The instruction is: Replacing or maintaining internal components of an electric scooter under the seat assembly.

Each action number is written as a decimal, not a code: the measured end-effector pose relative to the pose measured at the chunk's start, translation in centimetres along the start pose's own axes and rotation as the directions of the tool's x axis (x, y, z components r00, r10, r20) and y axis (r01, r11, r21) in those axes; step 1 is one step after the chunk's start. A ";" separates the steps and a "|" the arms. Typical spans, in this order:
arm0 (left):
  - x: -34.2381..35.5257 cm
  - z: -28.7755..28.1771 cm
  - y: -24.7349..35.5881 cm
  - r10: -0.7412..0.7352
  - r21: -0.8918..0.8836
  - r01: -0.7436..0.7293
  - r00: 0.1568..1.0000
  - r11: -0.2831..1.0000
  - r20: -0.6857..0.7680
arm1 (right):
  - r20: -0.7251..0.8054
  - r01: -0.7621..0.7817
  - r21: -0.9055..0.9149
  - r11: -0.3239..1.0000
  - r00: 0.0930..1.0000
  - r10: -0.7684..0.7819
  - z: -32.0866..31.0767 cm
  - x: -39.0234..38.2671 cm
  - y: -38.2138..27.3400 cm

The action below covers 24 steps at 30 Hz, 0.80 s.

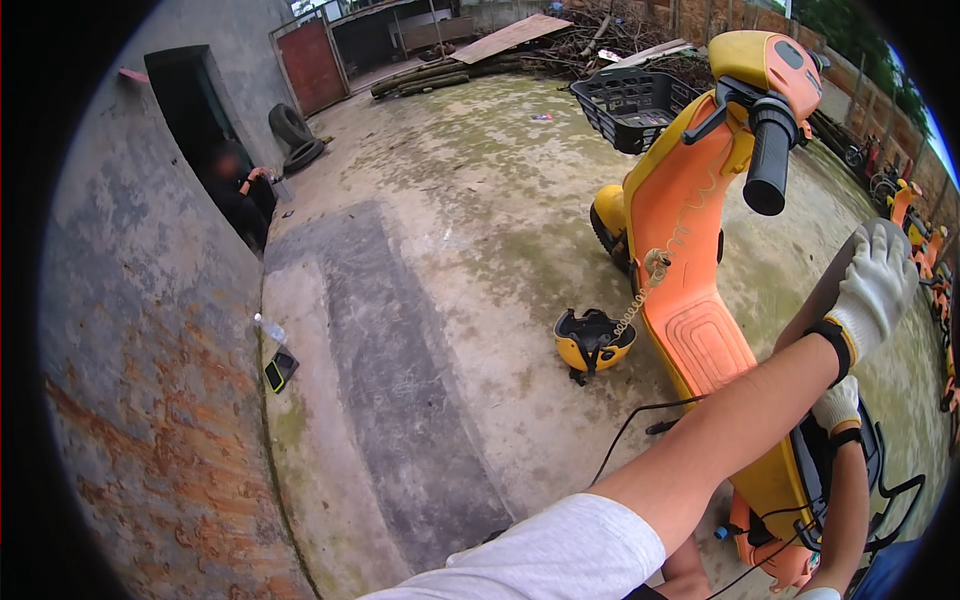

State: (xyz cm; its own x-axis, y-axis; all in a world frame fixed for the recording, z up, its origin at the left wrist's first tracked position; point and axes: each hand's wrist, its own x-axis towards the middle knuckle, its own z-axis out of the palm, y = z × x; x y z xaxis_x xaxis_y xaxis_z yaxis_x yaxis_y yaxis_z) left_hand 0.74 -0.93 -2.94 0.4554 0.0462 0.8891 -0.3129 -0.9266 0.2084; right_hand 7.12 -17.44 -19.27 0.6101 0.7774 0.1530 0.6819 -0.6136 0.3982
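While the left grip clasps the seat beneath it, the right grip's hold is unclear.

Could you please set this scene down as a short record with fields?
Left hand: white glove, laid over a dark grey part, possibly the seat
Right hand: white glove, lower, at the rear of the scooter; its grip is hidden
Scooter: orange and yellow
Helmet: yellow and black, open side up, with a coiled cord running up to the scooter
By the wall: clear bottle, dark device
Doorway: another person
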 end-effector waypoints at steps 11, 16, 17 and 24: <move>-0.3 1.1 -0.1 0.009 0.009 -0.009 1.000 1.000 -0.007 | 0.240 -0.146 -0.094 0.985 0.957 0.164 -0.9 -0.1 -0.2; -0.2 1.1 -0.1 0.006 0.019 -0.007 1.000 1.000 0.004 | 0.324 -0.318 0.055 0.947 0.902 0.284 -2.3 -0.3 -0.7; -0.2 1.0 -0.1 0.001 0.014 -0.001 0.999 1.000 0.044 | 0.321 -0.305 0.061 0.950 0.907 0.271 -2.4 -0.3 -0.8; -0.2 1.0 -0.1 -0.001 0.023 0.001 1.000 1.000 0.002 | 0.202 -0.304 0.134 0.943 0.940 0.275 -1.1 -0.3 -1.1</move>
State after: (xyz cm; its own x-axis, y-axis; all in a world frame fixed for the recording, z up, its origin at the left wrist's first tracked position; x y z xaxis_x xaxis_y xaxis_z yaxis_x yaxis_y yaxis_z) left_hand 1.50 -1.26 -3.59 0.4577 0.0465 0.8879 -0.2933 -0.9348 0.2001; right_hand 5.78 -16.85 -18.77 0.8424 0.5342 0.0706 0.5114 -0.8339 0.2077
